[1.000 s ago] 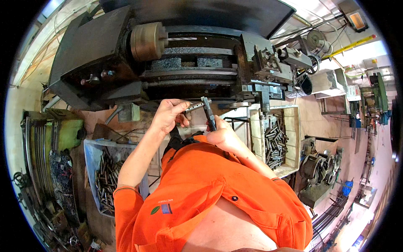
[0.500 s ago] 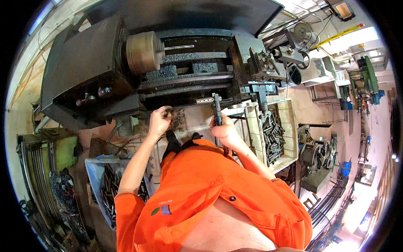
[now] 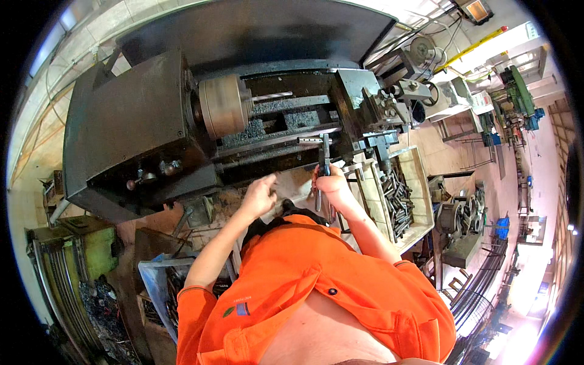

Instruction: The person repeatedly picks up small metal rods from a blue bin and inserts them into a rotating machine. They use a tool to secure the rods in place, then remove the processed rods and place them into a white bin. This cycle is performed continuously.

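Note:
My right hand is closed round a long dark pliers-like tool, held upright in front of the lathe; its lower end shows below my fingers. Across the tool's tip lies a short metal tube with a row of small holes. My left hand is raised apart from it, fingers curled inward; whatever they may hold is hidden. Beyond both hands is the lathe's chuck, its surface smeared as if spinning. A drill-like rod sticks out of the chuck toward the carriage.
Metal chips cover the lathe bed. On my right stands a pale crate with many dark metal pieces. A blue-white bin with metal parts is at my lower left. Control levers jut from the headstock.
The view has shifted. My left hand has come rightward, nearer my right hand and lower. The pliers-like tool with the metal tube is now closer to the lathe bed.

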Demonstrator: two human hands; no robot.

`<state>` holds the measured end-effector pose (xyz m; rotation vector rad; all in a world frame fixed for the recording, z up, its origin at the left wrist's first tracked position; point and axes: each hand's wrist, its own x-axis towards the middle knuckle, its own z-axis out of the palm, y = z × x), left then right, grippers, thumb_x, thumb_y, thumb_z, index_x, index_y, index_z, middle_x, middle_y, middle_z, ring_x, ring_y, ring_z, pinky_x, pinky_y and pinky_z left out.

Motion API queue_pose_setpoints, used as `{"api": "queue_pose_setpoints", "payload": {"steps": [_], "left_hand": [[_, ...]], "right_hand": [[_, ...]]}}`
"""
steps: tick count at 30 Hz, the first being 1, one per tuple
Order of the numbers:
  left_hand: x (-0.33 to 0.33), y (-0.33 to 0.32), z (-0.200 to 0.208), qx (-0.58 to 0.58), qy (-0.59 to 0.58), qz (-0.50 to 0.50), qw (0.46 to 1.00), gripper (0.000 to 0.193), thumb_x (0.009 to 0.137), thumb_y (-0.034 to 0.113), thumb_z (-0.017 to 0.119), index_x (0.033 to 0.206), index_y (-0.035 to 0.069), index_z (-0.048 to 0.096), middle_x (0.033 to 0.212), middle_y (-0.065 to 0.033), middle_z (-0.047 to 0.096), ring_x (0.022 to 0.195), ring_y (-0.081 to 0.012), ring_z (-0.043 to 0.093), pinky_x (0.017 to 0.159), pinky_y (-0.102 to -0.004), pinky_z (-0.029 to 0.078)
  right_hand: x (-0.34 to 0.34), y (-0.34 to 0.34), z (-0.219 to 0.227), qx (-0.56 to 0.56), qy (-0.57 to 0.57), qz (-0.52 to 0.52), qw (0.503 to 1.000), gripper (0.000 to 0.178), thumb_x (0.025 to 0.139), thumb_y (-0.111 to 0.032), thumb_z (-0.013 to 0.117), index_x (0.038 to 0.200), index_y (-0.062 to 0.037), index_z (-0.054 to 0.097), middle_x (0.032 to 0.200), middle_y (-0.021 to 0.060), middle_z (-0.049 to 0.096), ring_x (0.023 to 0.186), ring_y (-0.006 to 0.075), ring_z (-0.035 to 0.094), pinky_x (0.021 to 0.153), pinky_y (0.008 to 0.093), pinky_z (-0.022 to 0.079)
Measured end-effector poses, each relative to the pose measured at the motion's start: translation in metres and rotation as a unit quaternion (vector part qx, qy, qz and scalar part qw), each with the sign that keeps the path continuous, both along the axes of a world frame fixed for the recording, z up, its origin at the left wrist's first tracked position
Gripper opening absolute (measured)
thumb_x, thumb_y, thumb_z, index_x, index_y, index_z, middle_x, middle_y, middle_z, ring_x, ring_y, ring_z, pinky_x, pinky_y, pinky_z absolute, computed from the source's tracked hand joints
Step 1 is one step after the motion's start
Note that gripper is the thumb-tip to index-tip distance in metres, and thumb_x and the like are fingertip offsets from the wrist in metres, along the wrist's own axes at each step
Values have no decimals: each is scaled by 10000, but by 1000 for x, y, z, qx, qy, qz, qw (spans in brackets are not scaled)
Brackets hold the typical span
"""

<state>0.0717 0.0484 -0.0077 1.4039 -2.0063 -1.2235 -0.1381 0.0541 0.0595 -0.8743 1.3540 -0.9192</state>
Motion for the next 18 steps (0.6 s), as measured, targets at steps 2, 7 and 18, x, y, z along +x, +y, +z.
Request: {"api": "queue_pose_setpoints", "payload": {"steps": [2, 7, 18], "left_hand": [[-10, 2, 10, 114, 132, -58, 983, 369, 713, 58, 607, 1064, 15, 502, 944, -160, 612, 888, -207, 600, 771, -292, 465], [-54, 12, 29, 289, 367, -60, 882, 543, 728, 62, 669, 1193, -16, 402, 1136, -93, 507, 1036, -161, 500, 889, -293, 417], [-119, -41, 45, 296, 391, 12, 872, 507, 641, -26, 627, 1109, -9, 434, 934, -45, 563, 852, -135, 561, 732, -264, 462]], "right_hand": [[-5, -8, -16, -91, 37, 1, 995, 136, 667, -40, 514, 801, -27, 503, 655, 12, 486, 594, 103, 462, 535, 248, 382], [12, -40, 8, -31, -32, -88, 995, 195, 676, -15, 500, 869, -38, 520, 660, -3, 476, 568, 90, 428, 541, 222, 336], [-11, -90, 3, -45, -65, -31, 996, 331, 669, -4, 499, 999, -24, 479, 649, -17, 420, 552, 80, 386, 490, 223, 314]]}}
